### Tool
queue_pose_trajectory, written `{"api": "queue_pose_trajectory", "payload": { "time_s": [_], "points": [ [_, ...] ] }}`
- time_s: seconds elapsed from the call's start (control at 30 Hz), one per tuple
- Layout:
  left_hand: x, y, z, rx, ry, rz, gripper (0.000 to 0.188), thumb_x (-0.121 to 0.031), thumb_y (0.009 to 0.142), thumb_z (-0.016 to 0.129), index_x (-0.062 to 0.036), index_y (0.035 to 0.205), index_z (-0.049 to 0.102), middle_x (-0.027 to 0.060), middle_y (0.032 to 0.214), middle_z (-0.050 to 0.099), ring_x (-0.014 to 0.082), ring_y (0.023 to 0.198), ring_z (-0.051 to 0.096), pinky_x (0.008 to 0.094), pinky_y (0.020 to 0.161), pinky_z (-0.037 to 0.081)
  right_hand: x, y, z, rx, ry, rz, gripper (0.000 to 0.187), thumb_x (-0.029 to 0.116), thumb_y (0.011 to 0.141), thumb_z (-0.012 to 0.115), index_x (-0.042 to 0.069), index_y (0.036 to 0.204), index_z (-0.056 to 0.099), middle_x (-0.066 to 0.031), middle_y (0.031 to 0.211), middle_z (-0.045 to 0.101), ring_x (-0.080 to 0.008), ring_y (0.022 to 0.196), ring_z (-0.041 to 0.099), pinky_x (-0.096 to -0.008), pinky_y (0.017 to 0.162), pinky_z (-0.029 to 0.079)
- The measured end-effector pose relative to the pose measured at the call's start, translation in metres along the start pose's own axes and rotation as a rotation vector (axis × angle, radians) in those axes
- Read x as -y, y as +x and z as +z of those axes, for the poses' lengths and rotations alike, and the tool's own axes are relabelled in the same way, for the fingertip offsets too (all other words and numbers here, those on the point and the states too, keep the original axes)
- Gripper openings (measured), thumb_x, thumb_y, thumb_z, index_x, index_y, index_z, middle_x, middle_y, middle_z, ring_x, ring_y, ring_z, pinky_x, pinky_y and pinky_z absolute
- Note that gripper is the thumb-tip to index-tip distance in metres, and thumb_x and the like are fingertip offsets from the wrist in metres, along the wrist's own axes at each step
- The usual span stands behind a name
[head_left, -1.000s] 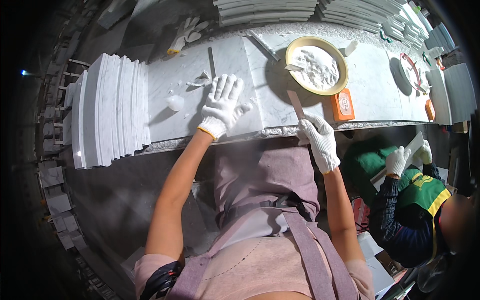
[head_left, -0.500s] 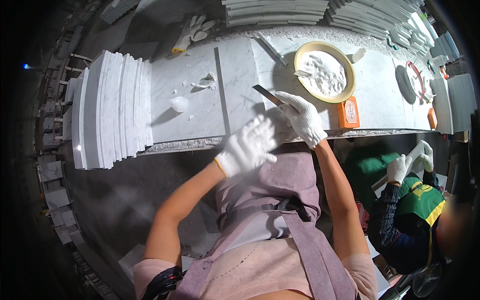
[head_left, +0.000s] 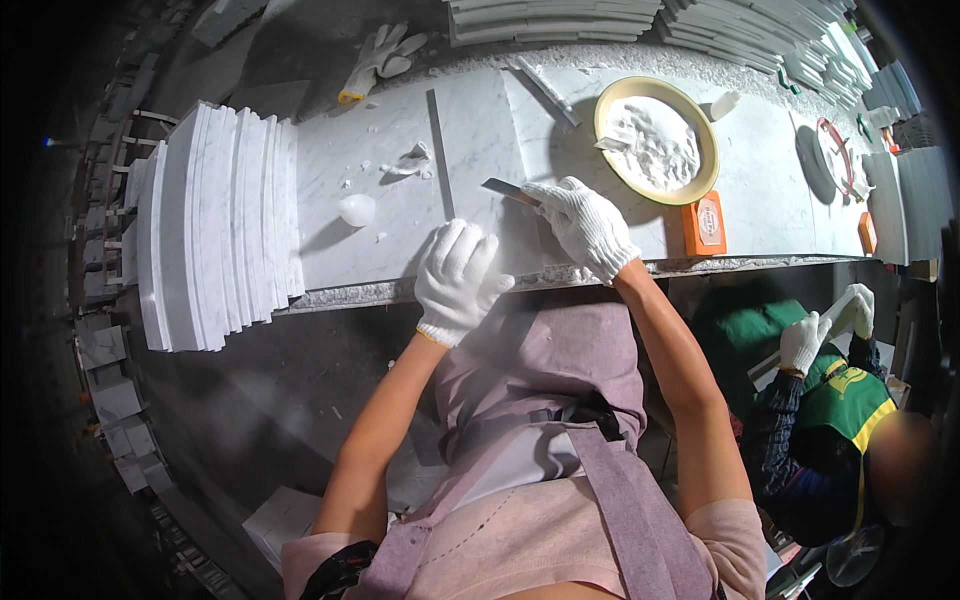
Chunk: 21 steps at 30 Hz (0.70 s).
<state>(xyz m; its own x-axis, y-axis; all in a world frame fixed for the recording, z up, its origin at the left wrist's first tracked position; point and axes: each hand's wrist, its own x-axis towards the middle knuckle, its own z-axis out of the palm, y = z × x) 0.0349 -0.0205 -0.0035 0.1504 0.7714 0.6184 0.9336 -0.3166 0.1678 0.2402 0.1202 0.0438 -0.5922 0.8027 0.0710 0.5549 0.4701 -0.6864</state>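
Note:
My right hand (head_left: 582, 228), in a white knit glove, is closed around a flat dark metal scraper (head_left: 508, 191) whose blade points left over a white veined marble tile (head_left: 487, 135). Its handle end is hidden in the glove. On the front edge of the tile lies my gloved left hand (head_left: 458, 282), fingers stretched forward and thumb apart, with nothing seen in it. A yellow-rimmed bowl (head_left: 712, 165) of white paste stands beyond my right hand, a small light piece resting at its left side. Beside it sits an orange box (head_left: 705, 224).
Stacked tiles (head_left: 215, 220) stand at the bench's left end. A translucent white lump (head_left: 356, 209) and a crumpled scrap (head_left: 408, 162) lie on the left tile. Behind are a metal strip (head_left: 547, 90) and spare gloves (head_left: 380, 60). A co-worker (head_left: 835, 400) handles a slab at right.
My left hand has moved from the air beside the right hand leftward onto the tile's front edge. The right hand and scraper have shifted slightly left.

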Motion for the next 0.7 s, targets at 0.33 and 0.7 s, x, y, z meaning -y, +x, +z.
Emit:
{"api": "queue_pose_trajectory", "payload": {
  "time_s": [0.33, 0.7],
  "points": [
    [0.003, 0.006, -0.001, 0.028, -0.027, -0.002, 0.067, -0.067, 0.096, 0.055, -0.0022, 0.111, 0.068, 0.0146, 0.114, 0.062, 0.0387, 0.108, 0.061, 0.0508, 0.092, 0.052, 0.006, 0.010, -0.002, 0.135, -0.073, 0.048, 0.037, 0.019, 0.104, 0.045, 0.021, 0.134, 0.067, -0.0164, 0.125, 0.067, -0.0363, 0.109, 0.069, -0.0440, 0.092, 0.056],
    [0.006, 0.009, 0.004, -0.031, -0.056, 0.013, 0.068, -0.067, 0.093, 0.058, -0.0007, 0.102, 0.069, 0.0144, 0.105, 0.062, 0.0390, 0.099, 0.061, 0.0487, 0.084, 0.053, 0.009, -0.009, 0.006, 0.122, -0.105, 0.035, 0.043, 0.011, 0.101, 0.048, 0.021, 0.140, 0.061, -0.0186, 0.115, 0.067, -0.0365, 0.100, 0.070, -0.0434, 0.085, 0.057]
  ]
}}
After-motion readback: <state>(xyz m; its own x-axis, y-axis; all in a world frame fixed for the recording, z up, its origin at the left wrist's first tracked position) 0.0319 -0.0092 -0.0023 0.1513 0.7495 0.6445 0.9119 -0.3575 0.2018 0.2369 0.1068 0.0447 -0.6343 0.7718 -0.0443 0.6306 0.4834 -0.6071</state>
